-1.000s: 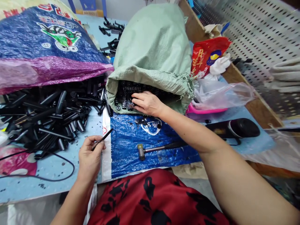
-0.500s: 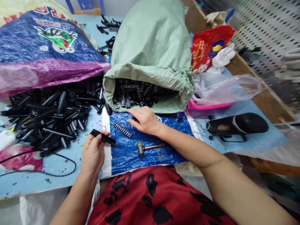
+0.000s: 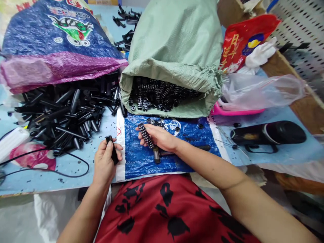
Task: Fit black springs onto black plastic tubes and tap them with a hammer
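Note:
My left hand (image 3: pixel 106 162) is closed round a short black plastic tube (image 3: pixel 111 152), held nearly upright over the light blue tabletop (image 3: pixel 37 179). My right hand (image 3: pixel 160 137) grips a black stack of ringed washers (image 3: pixel 146 135) over the blue woven mat (image 3: pixel 141 158). Just below that hand lies a small hammer (image 3: pixel 157 154), its handle running to the right. Behind the mat a pale green sack (image 3: pixel 174 50) lies open, full of the same ringed black pieces (image 3: pixel 157 96).
A heap of black tubes (image 3: pixel 65 114) spills from a blue and purple sack (image 3: pixel 58 44) at the left. A black cable (image 3: pixel 63 172) loops near the front edge. At the right lie a black flask (image 3: pixel 270 135), a clear plastic bag (image 3: pixel 255 91) and a pink tray (image 3: pixel 227 110).
My right hand left the green sack, came back over the blue mat and picked up the ringed stack. My left hand turned the black tube from lying across to nearly upright.

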Tool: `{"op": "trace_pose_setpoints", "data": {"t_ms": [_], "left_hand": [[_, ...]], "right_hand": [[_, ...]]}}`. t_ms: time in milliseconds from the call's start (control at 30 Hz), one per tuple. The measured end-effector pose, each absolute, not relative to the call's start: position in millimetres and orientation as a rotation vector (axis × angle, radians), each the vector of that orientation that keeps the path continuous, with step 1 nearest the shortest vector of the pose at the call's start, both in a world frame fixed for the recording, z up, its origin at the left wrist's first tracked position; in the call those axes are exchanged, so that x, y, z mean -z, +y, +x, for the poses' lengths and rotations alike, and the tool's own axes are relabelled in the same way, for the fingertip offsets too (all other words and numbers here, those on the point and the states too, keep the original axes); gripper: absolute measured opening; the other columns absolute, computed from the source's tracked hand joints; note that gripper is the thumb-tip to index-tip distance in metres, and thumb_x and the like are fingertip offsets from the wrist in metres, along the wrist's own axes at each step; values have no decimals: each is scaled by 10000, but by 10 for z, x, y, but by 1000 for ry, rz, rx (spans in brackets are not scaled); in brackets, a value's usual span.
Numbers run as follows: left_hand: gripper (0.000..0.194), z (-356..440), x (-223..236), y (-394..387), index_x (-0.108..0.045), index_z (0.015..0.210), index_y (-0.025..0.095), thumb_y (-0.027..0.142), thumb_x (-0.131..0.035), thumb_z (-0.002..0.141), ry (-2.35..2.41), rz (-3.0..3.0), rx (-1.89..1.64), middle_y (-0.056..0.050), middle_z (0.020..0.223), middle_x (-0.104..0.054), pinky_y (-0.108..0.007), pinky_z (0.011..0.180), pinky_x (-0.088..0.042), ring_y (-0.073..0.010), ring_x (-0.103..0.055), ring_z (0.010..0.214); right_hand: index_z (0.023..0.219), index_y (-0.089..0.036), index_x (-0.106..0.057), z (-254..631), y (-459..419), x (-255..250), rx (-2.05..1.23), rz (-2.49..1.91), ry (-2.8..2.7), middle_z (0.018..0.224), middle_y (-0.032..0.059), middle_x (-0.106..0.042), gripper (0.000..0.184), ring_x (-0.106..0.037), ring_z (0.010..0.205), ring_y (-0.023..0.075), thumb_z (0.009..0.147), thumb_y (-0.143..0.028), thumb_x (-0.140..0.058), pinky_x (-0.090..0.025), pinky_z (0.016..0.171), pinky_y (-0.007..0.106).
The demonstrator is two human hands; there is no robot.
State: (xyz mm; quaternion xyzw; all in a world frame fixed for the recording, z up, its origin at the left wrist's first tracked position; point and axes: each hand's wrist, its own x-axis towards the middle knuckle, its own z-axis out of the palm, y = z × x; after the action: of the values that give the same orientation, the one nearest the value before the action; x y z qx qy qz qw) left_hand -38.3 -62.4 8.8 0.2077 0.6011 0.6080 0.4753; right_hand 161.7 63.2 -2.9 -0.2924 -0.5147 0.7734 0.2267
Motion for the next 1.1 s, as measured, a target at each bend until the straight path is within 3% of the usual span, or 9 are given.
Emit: {"op": "trace_pose_setpoints", "data": {"t_ms": [133, 367, 500, 600, 667, 767, 833, 933, 1100], "left_hand": [[426, -226, -70, -549, -626, 1081, 204, 549, -766, 873, 1411, 593, -1386, 11, 772, -716, -199, 436, -402, -89, -556, 449], [390, -61, -139, -503, -657, 1005, 197, 579, -689, 934, 1489, 767, -1336, 11, 752, -695, -204, 469, -403, -78, -540, 459], [314, 144, -160, -388, -728, 941, 201, 460, -845, 810, 1556, 849, -1384, -9, 821, -731, -232, 542, -458, -106, -576, 562], [309, 250, -165, -299, -779, 937, 215, 372, -919, 710, 1557, 923, -1391, -11, 879, -746, -262, 672, -518, -158, -639, 731], [246, 245, -180, -283, -780, 866, 214, 383, -898, 733, 1569, 921, -1379, 6, 780, -705, -269, 670, -513, -155, -606, 700], [269, 164, -218, -320, -771, 811, 199, 415, -903, 722, 1548, 839, -1320, 9, 717, -677, -270, 622, -490, -142, -554, 638], [313, 117, -233, -355, -779, 832, 188, 423, -928, 689, 1509, 793, -1285, -2, 751, -697, -272, 634, -491, -144, -563, 657], [375, 109, -217, -394, -771, 857, 180, 490, -921, 708, 1494, 754, -1275, 4, 707, -671, -253, 578, -444, -127, -529, 610], [525, 175, -145, -412, -745, 923, 190, 696, -605, 947, 1504, 700, -1336, 10, 632, -606, -252, 500, -392, -116, -459, 513]], "right_hand": [[965, -170, -664, 1527, 481, -28, -2147, -930, -1113, 693, -39, -588, 567, -498, 512, 69, 931, -734, -613, -404, 468, 195], [1088, -210, -676, 1491, 364, -109, -2077, -920, -970, 590, -85, -504, 581, -391, 429, 63, 904, -757, -616, -289, 424, 192], [997, -209, -676, 1352, 321, -80, -1941, -932, -836, 811, 11, -684, 558, -644, 702, 139, 887, -753, -617, -553, 645, 260], [1094, -205, -694, 1316, 306, -66, -1858, -934, -1011, 1077, 90, -748, 569, -708, 1024, 218, 973, -724, -496, -606, 926, 361], [1302, -216, -655, 1410, 323, -67, -1709, -893, -1297, 1332, 124, -691, 625, -657, 1250, 251, 980, -731, -507, -567, 1064, 405], [1607, -273, -395, 1664, 381, -50, -1308, -727, -1848, 1685, 154, -373, 1003, -372, 1574, 340, 809, -765, -752, -458, 1213, 517], [1680, -295, -237, 1809, 415, -15, -1047, -551, -2136, 1733, 171, -271, 1154, -264, 1627, 365, 775, -687, -837, -387, 1262, 576], [1701, -259, -161, 1897, 421, 44, -817, -376, -2257, 1671, 213, -373, 1076, -383, 1578, 342, 886, -546, -801, -405, 1264, 556], [1702, -210, -182, 1860, 316, 68, -667, -434, -2193, 1603, 233, -467, 1111, -489, 1507, 360, 860, -552, -822, -489, 1215, 547]]}}
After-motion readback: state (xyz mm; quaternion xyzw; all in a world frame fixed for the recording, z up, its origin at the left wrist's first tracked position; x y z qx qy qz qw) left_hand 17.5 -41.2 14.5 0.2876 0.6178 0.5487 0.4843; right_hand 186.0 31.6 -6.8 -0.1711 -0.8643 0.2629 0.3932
